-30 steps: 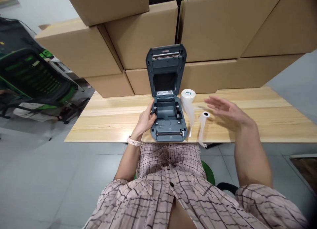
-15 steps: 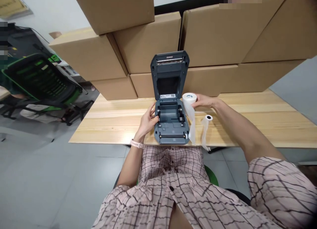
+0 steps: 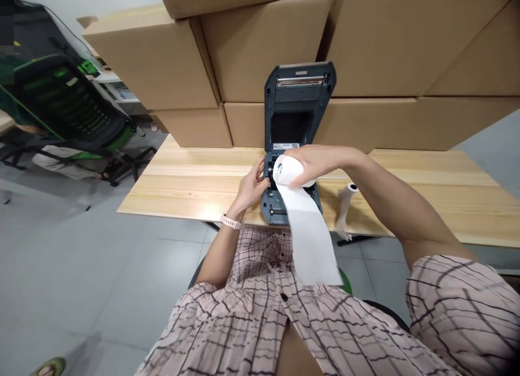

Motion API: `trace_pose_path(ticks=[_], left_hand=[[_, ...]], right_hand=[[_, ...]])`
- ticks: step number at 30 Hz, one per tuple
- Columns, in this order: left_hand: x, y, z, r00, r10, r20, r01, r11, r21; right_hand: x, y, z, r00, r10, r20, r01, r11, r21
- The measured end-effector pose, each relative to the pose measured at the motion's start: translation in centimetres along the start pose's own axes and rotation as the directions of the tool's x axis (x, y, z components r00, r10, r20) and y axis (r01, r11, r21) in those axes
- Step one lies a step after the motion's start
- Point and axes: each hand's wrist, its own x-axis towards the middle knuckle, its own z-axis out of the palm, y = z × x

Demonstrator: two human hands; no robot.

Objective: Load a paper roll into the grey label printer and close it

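A dark grey label printer [image 3: 298, 102] stands on the wooden table [image 3: 195, 183] with its lid raised. My right hand [image 3: 314, 162] is closed round a white paper roll [image 3: 284, 171], held sideways just above the printer's open bay. A long strip of paper [image 3: 311, 235] hangs from the roll down over my lap. My left hand [image 3: 252, 187] rests against the printer's left side, fingers curled on its edge. A small, thin white roll [image 3: 349, 194] with a loose tail stands on the table to the right.
Large cardboard boxes [image 3: 260, 51] are stacked along the back of the table, right behind the printer. A black and green chair [image 3: 65, 110] stands on the grey floor at the left. Bare wood shows on both sides of the printer.
My right hand has picked the white paper roll up from the table beside the printer, turned it sideways and carried it over the open bay, with its strip unrolled. The left hand has stayed on the printer.
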Motion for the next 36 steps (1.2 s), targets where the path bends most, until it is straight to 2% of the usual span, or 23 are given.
trace_pose_path(ticks=[4, 10, 12, 14, 16, 18, 22, 26, 32, 36], left_hand=[[-0.1, 0.1, -0.1, 1.000, 0.010, 0.008, -0.010, 0.999, 0.035], [-0.4, 0.5, 0.0, 1.000, 0.007, -0.010, -0.006, 0.996, 0.085], [-0.5, 0.6, 0.0, 1.000, 0.013, -0.003, -0.013, 0.996, 0.084], [-0.6, 0.7, 0.1, 1.000, 0.003, -0.004, -0.003, 0.997, 0.074], [-0.6, 0.6, 0.3, 1.000, -0.004, -0.015, 0.005, 0.998, 0.058], [-0.6, 0.7, 0.4, 1.000, 0.000, -0.029, 0.001, 0.998, 0.056], [-0.7, 0.8, 0.5, 0.999, 0.003, -0.051, 0.002, 0.995, 0.096], [-0.7, 0.9, 0.5, 0.997, -0.002, -0.073, 0.012, 0.991, 0.136], [-0.8, 0.4, 0.8, 0.994, -0.051, -0.094, 0.064, 0.989, 0.133], [-1.0, 0.5, 1.0, 0.993, -0.042, -0.111, 0.054, 0.993, 0.109]], right_hand=[[2.3, 0.0, 1.5, 0.994, 0.101, 0.050, -0.089, 0.975, -0.201], [4.0, 1.6, 2.9, 0.973, 0.143, 0.182, -0.111, 0.978, -0.177], [3.1, 1.8, 3.4, 0.988, 0.102, 0.117, -0.080, 0.980, -0.180], [1.3, 1.5, 4.2, 0.999, -0.007, -0.048, -0.001, 0.986, -0.168], [-1.1, 0.7, 5.4, 0.969, -0.132, -0.208, 0.108, 0.986, -0.126], [-3.6, -0.5, 7.2, 0.945, -0.181, -0.273, 0.166, 0.983, -0.076], [-6.6, -2.6, 11.4, 0.946, -0.128, -0.297, 0.109, 0.991, -0.079], [-7.2, -3.6, 14.7, 0.897, -0.119, -0.426, 0.053, 0.985, -0.165], [-7.3, -5.6, 16.6, 0.844, -0.146, -0.516, -0.034, 0.946, -0.323], [-7.3, -6.7, 17.2, 0.818, -0.156, -0.554, -0.068, 0.929, -0.363]])
